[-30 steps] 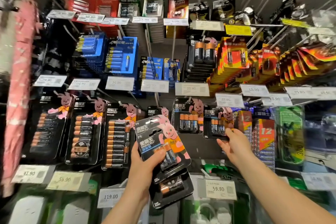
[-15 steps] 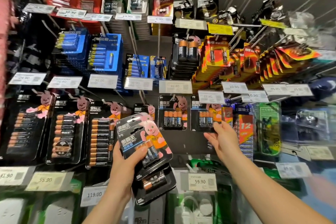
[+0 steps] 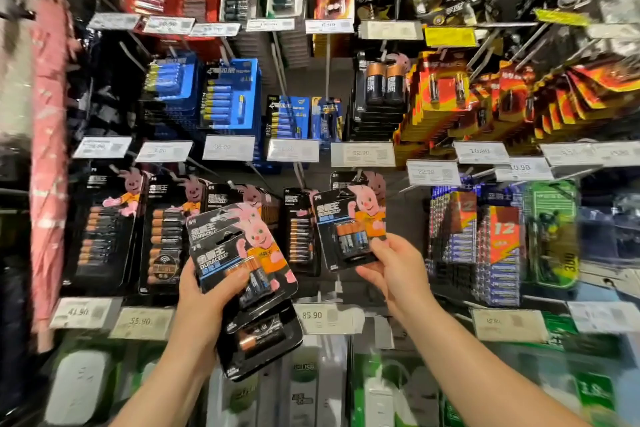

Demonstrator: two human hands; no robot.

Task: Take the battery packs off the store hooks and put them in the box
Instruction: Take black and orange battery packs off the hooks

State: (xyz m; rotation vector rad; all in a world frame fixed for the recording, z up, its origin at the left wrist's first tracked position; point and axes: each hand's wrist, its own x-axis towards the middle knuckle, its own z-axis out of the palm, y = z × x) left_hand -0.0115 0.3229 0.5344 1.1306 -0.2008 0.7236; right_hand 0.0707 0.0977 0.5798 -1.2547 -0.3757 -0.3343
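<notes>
My left hand (image 3: 202, 302) grips a fanned stack of black Duracell battery packs (image 3: 242, 263) with a pink bunny printed on them, held in front of the lower shelf. My right hand (image 3: 394, 263) pinches the bottom corner of one more black bunny battery pack (image 3: 349, 225), which is off its hook and tilted slightly. Behind it another pack of the same kind (image 3: 372, 180) still hangs on its hook. Larger black battery packs (image 3: 104, 229) hang at the left. No box is in view.
Rows of metal hooks carry blue battery packs (image 3: 230, 94), orange-red packs (image 3: 446, 90) and blue-red packs (image 3: 485, 246). White price tags (image 3: 362, 153) jut forward from the hook ends. A pink wrapped item (image 3: 48, 149) hangs at the left. White plug strips sit below.
My right hand has pulled a bunny pack off its hook and brought it toward me and to the left. My left hand keeps its stack. The view has shifted.
</notes>
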